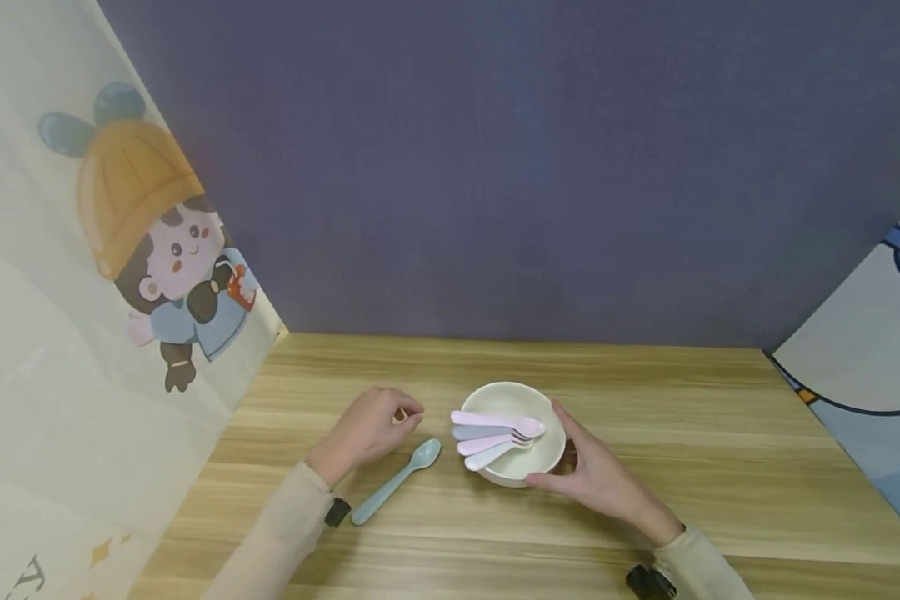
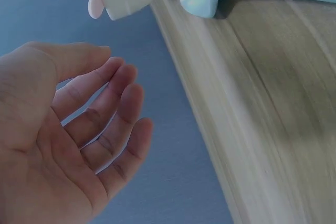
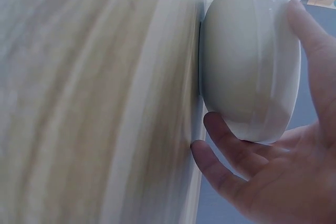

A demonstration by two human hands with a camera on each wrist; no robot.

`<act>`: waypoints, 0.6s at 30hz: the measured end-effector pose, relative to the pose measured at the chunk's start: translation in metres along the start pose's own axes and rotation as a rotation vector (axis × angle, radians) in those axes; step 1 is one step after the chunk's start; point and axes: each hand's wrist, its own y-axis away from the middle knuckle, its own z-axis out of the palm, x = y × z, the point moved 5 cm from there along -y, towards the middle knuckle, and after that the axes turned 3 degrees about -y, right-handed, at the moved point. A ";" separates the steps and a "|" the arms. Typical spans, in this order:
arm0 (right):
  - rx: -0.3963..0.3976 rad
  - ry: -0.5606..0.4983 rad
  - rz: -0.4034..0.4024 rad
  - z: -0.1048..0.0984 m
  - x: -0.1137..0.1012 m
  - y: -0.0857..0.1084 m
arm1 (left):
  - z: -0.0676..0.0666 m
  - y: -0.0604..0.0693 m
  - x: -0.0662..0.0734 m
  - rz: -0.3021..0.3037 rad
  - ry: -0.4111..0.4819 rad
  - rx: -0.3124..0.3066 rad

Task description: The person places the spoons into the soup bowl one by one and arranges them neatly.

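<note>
A white bowl (image 1: pixel 506 477) stands on the wooden table. Several stacked spoons (image 1: pixel 486 431) in pale pink, grey-lavender and white lie in it, their handles jutting over its left rim. My right hand (image 1: pixel 603 475) grips the bowl from the right, thumb at the near side and fingers round the far side; the right wrist view shows fingers against the bowl's outer wall (image 3: pixel 236 61). A light blue spoon (image 1: pixel 396 483) lies slantwise on the table, left of the bowl. Just above and left of that spoon hovers my left hand (image 1: pixel 371 427), fingers loosely bent, holding nothing.
Behind the table (image 1: pixel 682 433) rises a dark blue-grey panel (image 1: pixel 495 167). A pale wall covering with a cartoon figure (image 1: pixel 172 242) borders the left side, and another printed panel (image 1: pixel 862 367) borders the right.
</note>
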 end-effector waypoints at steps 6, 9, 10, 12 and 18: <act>0.000 0.007 0.008 0.000 0.000 0.000 | 0.003 0.006 -0.006 -0.032 0.012 -0.012; 0.001 0.011 0.011 0.000 0.000 0.000 | 0.004 0.011 -0.010 -0.061 0.024 -0.020; 0.002 0.011 0.011 0.000 0.001 0.000 | 0.004 0.012 -0.011 -0.067 0.028 -0.019; 0.004 0.015 0.008 0.000 0.001 0.000 | 0.004 0.015 -0.013 -0.078 0.031 -0.018; 0.007 0.016 0.000 0.000 0.002 0.000 | 0.009 0.023 -0.019 -0.071 0.030 -0.021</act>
